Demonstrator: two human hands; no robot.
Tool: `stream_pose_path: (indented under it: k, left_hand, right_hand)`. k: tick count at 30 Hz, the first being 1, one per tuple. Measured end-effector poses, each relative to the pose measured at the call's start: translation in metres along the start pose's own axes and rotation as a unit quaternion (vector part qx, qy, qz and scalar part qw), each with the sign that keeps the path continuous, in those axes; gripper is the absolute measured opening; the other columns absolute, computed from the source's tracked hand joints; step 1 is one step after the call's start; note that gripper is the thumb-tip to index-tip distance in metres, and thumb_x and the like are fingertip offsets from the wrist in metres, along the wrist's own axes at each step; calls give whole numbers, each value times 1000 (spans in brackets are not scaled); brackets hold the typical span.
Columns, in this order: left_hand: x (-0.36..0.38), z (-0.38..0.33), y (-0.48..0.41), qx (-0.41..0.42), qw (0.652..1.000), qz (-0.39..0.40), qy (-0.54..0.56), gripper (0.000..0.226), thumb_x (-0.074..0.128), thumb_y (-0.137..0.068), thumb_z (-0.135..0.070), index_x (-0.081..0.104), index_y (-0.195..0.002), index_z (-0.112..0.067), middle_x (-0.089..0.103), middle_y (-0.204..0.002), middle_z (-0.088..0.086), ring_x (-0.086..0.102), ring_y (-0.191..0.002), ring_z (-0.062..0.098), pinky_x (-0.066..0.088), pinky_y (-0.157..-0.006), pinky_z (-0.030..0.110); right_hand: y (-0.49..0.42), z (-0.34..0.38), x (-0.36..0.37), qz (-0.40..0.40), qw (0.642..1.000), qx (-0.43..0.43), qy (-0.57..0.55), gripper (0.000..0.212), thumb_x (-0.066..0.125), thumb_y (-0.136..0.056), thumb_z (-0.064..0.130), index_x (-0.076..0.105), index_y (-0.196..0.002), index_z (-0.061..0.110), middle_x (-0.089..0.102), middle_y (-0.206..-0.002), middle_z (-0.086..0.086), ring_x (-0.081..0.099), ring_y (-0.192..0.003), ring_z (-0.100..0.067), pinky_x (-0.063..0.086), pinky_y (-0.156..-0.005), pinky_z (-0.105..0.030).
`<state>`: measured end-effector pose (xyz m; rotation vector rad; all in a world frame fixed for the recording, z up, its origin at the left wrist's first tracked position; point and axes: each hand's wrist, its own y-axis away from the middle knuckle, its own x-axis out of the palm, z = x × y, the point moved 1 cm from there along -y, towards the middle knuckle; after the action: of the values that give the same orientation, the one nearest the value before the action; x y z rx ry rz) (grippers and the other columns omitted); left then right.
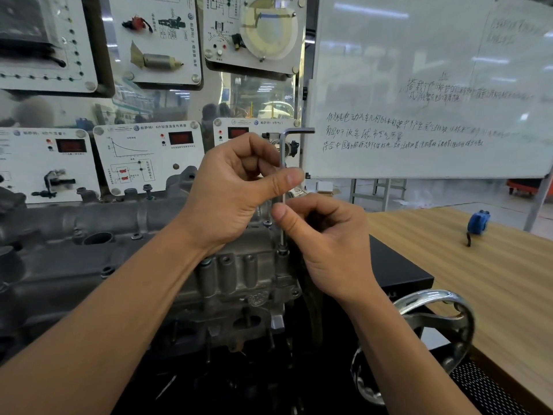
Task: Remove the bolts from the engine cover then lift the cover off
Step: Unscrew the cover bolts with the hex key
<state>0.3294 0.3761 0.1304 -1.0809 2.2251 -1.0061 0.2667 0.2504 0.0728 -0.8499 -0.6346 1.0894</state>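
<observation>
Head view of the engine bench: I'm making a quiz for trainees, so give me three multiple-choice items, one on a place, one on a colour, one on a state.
1. Where does the tape measure lie? A on a chair; B on the wooden table; C on the floor.
2. What colour is its case? A blue; B red; C yellow.
3. How is the hex key held? A flat, in one hand; B lying untouched; C upright, pinched by the left hand and the right hand.

Key: 1 B, it rests on the tabletop at the right. 2 A, the case is plainly blue. 3 C, the left hand pinches the long shaft above the right, with the tip down at a bolt on the engine cover.
</observation>
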Motion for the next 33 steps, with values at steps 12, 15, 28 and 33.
stream_pose_path:
  k: [12, 15, 28, 33]
  left_hand:
    - [-2, 2, 1, -45, 994, 93, 19, 24, 52, -96, -16, 70, -112, -19, 76, -97, 3, 69, -99, 20, 53, -85, 44]
    - [0, 1, 2, -42, 994, 95, 28, 19, 58, -93, -18, 73, -104, -16, 76, -88, 4, 72, -87, 18, 56, -73, 28]
    - [2, -2, 3, -9, 999, 18, 34, 14, 73, -73, -13, 70, -85, -6, 76, -71, 5, 75, -69, 19, 59, -65, 26]
    - [2, -1, 2, -4, 999, 19, 27, 19, 73, -74, -14, 71, -92, -8, 76, -75, -1, 73, -73, 12, 57, -70, 22]
  right_hand:
    - [-5, -1, -11, 98, 995, 8, 23, 16, 57, -95, 13, 72, -93, 13, 65, -68, 17, 58, -70, 2, 43, -70, -14]
    - [-6, -1, -13, 115, 993, 12, 31, 18, 54, -97, 14, 72, -94, 19, 63, -69, 21, 58, -73, 4, 43, -72, -12]
    - [-1, -3, -4, 1, 999, 22, -45, 11, 81, -75, 15, 71, -70, 17, 52, -57, -7, 46, -57, -15, 43, -59, -23]
    - [-3, -3, -5, 26, 999, 6, -25, 15, 72, -87, 8, 70, -73, 14, 60, -58, 3, 51, -57, -3, 43, -61, -14]
